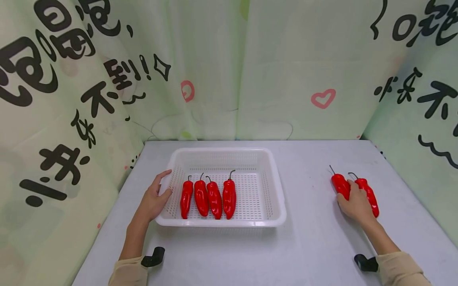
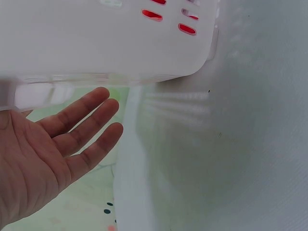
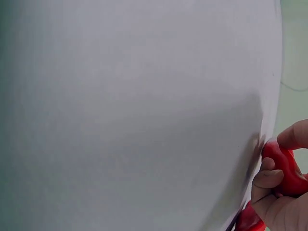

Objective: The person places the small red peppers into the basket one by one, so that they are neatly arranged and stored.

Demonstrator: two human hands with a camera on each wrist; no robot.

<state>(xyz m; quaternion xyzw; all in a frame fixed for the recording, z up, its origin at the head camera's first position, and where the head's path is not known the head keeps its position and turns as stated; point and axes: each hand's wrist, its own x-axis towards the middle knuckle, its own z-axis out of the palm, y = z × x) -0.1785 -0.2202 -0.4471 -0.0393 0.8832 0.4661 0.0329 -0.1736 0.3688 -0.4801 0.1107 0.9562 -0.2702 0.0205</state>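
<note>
A white plastic basket (image 1: 222, 223) holds several red peppers, one of them a pepper (image 1: 229, 198) with a curved stem, all lying side by side. At its left rim my left hand (image 1: 154, 202) rests with fingers spread; the left wrist view shows those fingers (image 2: 96, 144) straight, beside the basket's wall. On the table's right side, my right hand (image 1: 355, 203) pinches a red pepper (image 1: 340, 185) between thumb and fingers, also seen as a red pepper (image 3: 284, 163) in the right wrist view. Just right of that hand lies another red pepper (image 1: 372, 200), partly covered by it.
The white table (image 1: 250, 258) ends at a pale green curtain (image 1: 279, 79) with black lettering and pink hearts, which also hangs along both sides. Black wrist straps (image 1: 153, 257) show at the sleeves.
</note>
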